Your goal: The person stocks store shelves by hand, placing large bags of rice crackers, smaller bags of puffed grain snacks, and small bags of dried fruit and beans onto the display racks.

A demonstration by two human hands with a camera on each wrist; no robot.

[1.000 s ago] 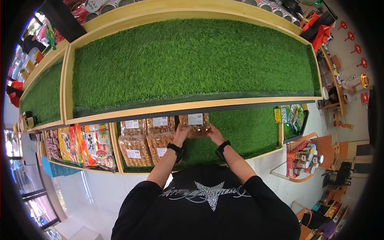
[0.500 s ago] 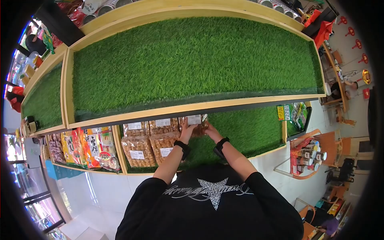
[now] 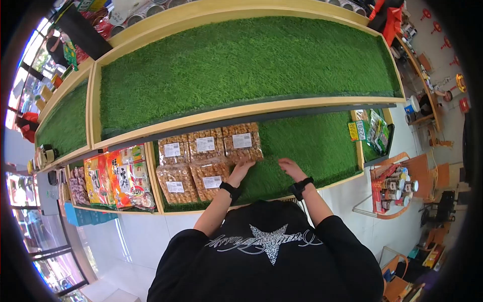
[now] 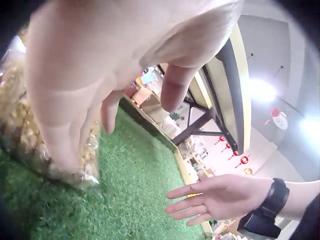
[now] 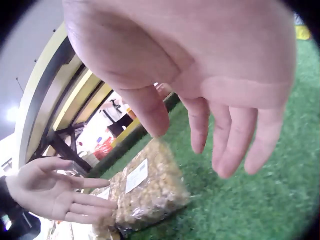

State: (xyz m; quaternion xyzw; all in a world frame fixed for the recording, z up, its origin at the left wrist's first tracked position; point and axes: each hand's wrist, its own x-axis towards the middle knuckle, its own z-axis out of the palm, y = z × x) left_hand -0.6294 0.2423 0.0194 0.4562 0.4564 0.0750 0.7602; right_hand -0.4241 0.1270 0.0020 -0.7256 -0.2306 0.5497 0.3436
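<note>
A clear bag of golden-brown puffed snack with a white label lies on green artificial turf, at the right end of the back row on the lower shelf. My left hand is at its front edge, fingers extended along the wrap; the left wrist view shows those fingers against the snack bag. Off to the right, my right hand hovers over the turf with loose fingers and holds nothing. In the right wrist view, the right hand is apart from the snack bag.
Several matching bags sit to the left, in two rows. Beyond a wooden divider stand colourful snack packs. A turf-lined upper shelf overhangs the back. At right are a price sign and green packets.
The snack bag, held by both hands earlier, now lies beside the back-row bags. My right hand has let go and moved right. My left hand has relaxed its hold at the front edge.
</note>
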